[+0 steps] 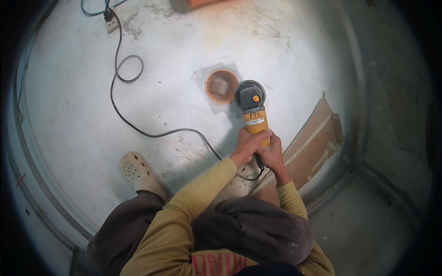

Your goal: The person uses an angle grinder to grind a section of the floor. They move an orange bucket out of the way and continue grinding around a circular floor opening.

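Note:
Both my hands are wrapped round the yellow body of an angle grinder [256, 120]. My left hand [249, 143] closes on it from the left side, and my right hand [274, 152] grips it from the right, close to the cord end. The grinder's dark round head points away from me, beside the right rim of an orange pipe opening [222, 86] set in the floor. Whether the disc touches the rim I cannot tell. Something brownish shows inside the pipe, and a grey patch surrounds it.
A black cord [170, 133] runs from the grinder, loops on the pale floor [175, 60] and reaches a white socket block [112, 25]. A brown board [313, 145] lies at the right. An orange object [202, 2] sits at the far edge. My left clog [142, 170] is nearby.

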Demonstrator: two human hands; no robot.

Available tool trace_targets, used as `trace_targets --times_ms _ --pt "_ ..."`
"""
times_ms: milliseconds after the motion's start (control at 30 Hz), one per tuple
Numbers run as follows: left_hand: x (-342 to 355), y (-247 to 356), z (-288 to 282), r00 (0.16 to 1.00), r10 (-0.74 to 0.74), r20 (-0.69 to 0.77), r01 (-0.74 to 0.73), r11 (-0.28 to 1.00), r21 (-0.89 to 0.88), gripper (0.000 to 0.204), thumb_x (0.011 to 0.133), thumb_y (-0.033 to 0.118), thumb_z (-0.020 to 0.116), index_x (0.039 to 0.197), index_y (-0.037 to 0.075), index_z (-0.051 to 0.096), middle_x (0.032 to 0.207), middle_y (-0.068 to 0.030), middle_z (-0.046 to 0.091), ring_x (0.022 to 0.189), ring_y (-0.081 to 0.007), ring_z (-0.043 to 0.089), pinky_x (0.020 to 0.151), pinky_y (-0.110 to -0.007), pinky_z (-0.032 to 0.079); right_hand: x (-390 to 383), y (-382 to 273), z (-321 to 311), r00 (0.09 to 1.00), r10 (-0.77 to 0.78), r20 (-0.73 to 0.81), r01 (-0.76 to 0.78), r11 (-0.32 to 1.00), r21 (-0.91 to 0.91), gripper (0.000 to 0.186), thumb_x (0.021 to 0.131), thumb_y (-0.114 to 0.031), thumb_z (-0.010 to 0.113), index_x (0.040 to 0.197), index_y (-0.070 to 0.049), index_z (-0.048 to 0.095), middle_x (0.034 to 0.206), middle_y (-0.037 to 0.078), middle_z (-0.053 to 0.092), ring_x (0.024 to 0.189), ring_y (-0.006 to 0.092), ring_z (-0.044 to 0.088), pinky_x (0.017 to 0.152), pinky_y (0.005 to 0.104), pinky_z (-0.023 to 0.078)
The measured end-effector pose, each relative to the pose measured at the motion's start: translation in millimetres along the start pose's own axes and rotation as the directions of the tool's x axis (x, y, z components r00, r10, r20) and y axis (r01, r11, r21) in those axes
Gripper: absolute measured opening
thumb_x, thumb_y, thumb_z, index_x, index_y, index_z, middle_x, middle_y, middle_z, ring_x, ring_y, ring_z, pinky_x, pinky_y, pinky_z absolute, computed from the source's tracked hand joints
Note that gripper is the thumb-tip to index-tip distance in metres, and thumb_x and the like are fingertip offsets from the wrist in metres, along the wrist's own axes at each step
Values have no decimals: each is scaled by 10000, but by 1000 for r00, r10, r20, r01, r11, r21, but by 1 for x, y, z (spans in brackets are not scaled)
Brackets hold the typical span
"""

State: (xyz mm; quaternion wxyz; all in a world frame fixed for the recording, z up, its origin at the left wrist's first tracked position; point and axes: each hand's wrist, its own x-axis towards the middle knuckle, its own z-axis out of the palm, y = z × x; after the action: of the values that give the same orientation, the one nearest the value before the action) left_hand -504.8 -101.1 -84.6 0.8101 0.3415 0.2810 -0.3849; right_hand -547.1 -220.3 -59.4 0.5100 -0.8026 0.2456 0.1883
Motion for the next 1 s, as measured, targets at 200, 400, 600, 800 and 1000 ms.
trace_targets --times_ms 200,400,600,800,1000 --pt "5 1 4 1000 10 2 -10 1000 13 281 876 96 808 1104 -34 707 1025 -96 737 898 -177 726 791 -339 587 3 1 -2 1000 11 -11 -10 998 55 516 784 -202 867 1181 51 653 1063 149 752 968 194 705 872 356 571" --pt "8 5 5 1000 -4 11 3 1000 28 287 871 89 808 1107 -38 707 1025 -102 738 902 -188 729 796 -344 588 5 0 -2 1000 19 -24 -18 999 38 516 781 -184 857 1189 54 648 1067 143 747 968 189 702 873 352 571" --pt "9 8 7 999 -1 34 0 999 32 295 859 81 814 1109 -36 707 1030 -105 740 906 -190 731 803 -348 589 4 -7 -2 998 43 -39 -40 996 82 518 785 -183 859 1194 51 644 1082 131 743 974 184 696 877 344 570" --pt "17 11 6 1000 11 7 -11 999 49 301 855 90 821 1107 -28 707 1031 -102 741 896 -185 729 798 -344 589 15 -9 -3 1000 23 -16 -22 997 70 516 786 -183 858 1191 54 644 1082 131 741 974 180 691 874 346 571" --pt "19 11 6 1000 6 2 -6 999 49 294 853 99 826 1095 -21 711 1013 -99 742 885 -184 727 789 -344 588 16 -5 -2 1000 14 -8 -13 995 99 518 786 -189 855 1186 60 641 1050 130 741 952 184 695 846 347 577"
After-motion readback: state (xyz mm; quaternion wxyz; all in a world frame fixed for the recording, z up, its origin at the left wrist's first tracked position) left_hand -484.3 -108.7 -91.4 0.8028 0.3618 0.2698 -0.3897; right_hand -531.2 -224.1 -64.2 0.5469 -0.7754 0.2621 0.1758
